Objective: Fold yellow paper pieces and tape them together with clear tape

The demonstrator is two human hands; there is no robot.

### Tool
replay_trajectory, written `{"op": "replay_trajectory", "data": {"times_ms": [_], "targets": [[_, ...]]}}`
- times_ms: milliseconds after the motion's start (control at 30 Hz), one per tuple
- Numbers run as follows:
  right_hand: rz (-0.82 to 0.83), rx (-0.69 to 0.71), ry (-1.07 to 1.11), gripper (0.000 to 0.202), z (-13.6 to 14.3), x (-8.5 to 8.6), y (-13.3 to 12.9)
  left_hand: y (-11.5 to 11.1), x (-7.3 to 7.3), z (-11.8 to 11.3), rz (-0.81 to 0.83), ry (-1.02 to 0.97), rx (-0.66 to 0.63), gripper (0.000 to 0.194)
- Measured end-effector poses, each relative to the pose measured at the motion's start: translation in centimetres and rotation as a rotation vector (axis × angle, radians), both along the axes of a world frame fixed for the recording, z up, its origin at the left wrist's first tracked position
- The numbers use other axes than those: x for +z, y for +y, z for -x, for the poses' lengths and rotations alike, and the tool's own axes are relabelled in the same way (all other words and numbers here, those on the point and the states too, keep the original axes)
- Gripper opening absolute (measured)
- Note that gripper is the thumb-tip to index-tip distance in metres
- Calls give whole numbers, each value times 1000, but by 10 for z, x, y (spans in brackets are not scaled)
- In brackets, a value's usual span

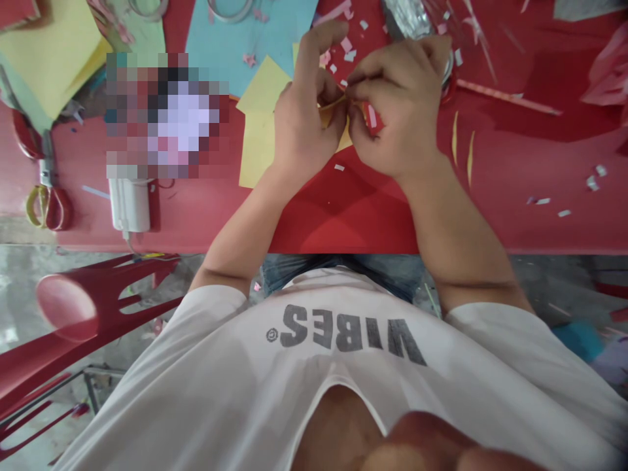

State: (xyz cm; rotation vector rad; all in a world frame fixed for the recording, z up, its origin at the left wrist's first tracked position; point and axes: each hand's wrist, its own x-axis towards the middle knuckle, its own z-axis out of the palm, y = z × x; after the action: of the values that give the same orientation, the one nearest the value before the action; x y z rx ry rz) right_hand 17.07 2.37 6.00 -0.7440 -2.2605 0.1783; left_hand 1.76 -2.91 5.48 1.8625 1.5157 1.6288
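My left hand [311, 118] and my right hand [400, 104] meet over the red table [338, 222], with thumbs and fingertips pinched together. Between them is a small piece of yellow paper [344, 136], partly hidden by my fingers; both hands grip it. A yellow sheet [260, 140] lies just left of my left hand. Blue paper [235, 49] is behind it. Small white and pink scraps [346, 44] are scattered beyond my fingertips. Two thin yellow strips [471, 157] lie right of my right forearm.
Scissors [46, 173] with red and yellow handles lie at the far left. A white power bank [130, 206] with a cable sits near the table's front edge. A pink striped stick [510, 97] is at the right. A red chair [93, 294] stands at the lower left.
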Motion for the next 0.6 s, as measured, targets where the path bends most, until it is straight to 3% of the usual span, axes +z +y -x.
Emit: {"op": "replay_trajectory", "data": {"times_ms": [100,233,400,600], "targets": [[-6,-29,-17,12,-1,0,0,4,-5,0,18,-2,1,48],[3,-33,-38,16,-2,4,-1,14,-15,-1,-120,-72,56,48],[-8,-21,-7,14,-2,6,-2,7,-7,-1,2,-35,4,50],[20,8,49,12,-2,2,-1,9,-8,0,-107,-51,49,37]]}}
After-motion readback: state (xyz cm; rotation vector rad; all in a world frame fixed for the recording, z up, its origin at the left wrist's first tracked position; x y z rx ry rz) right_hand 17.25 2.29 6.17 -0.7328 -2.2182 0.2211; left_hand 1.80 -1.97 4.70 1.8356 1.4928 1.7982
